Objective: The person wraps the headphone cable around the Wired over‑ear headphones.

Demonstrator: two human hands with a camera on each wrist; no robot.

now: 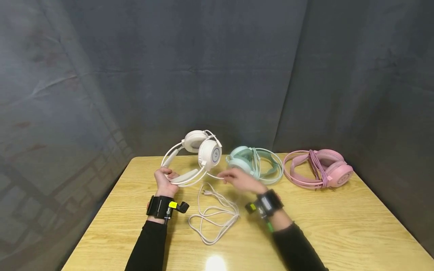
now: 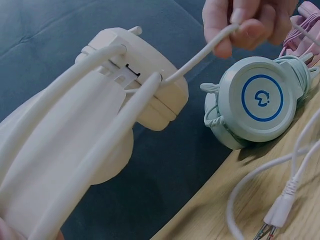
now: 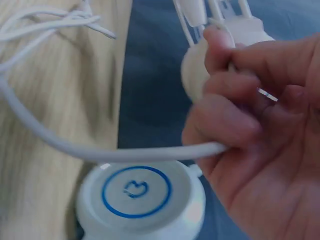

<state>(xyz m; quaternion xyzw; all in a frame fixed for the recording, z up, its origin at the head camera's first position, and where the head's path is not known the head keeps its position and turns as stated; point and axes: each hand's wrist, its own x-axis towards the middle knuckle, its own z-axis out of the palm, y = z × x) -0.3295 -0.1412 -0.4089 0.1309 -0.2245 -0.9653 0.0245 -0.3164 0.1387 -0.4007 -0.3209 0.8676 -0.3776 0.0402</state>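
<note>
My left hand (image 1: 165,181) grips the headband of a pair of white headphones (image 1: 209,154), holding them up with the ear cups pointing away. In the left wrist view, the white cable (image 2: 202,52) runs from the ear cup to my right hand (image 1: 242,180). The right fingers (image 3: 225,115) curl round that cable and pinch it near the cup. The rest of the cable (image 1: 217,226) lies in loose loops on the table between my hands. Its split plug end (image 2: 280,210) shows at the lower right of the left wrist view.
Mint green headphones (image 1: 240,163) with a bundled cable lie just behind my right hand. Pink headphones (image 1: 339,174), their cable wrapped too, lie farther right. A wooden table (image 1: 339,226) carries everything, with a dark grey curtain (image 1: 190,75) behind it.
</note>
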